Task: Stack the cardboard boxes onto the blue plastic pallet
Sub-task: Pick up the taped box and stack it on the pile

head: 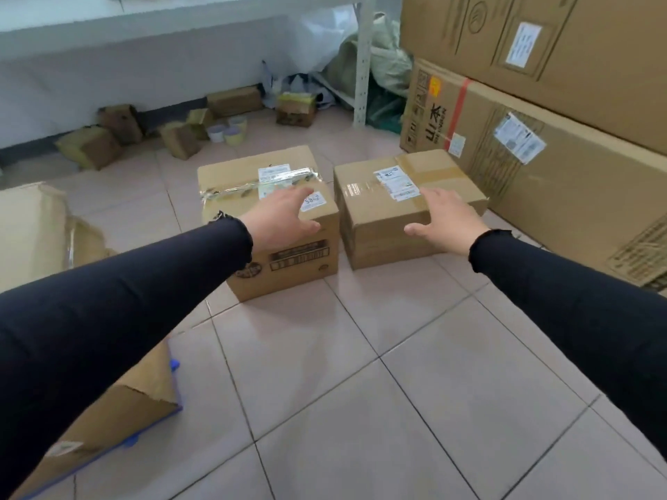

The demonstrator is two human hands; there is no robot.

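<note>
A: Biggest first? Huge stacked cartons (563, 113) up at 2 o'clock, against the wall.

B: Then a torn box (108, 409) down at 8 o'clock, sitting on the blue plastic pallet (174, 366). Only a thin blue edge showing.

A: And the two to lift? Left cardboard box (263, 207) at 12 o'clock, right cardboard box (400, 203) at 1 o'clock. Side by side on the tiled floor (361, 391), almost touching.

B: Long sides running away toward the wall, a bit slanted.

A: Hands? Left hand (279, 218) spread wide over the near right corner of the left box. Maybe touching, hard to tell. Right hand (445, 221) spread wide over the near edge of the right box. Nothing gripped in either.

B: One hand per box, then. Looks like a pick-up coming, with a swing back toward 8 o'clock for the pallet.
</note>
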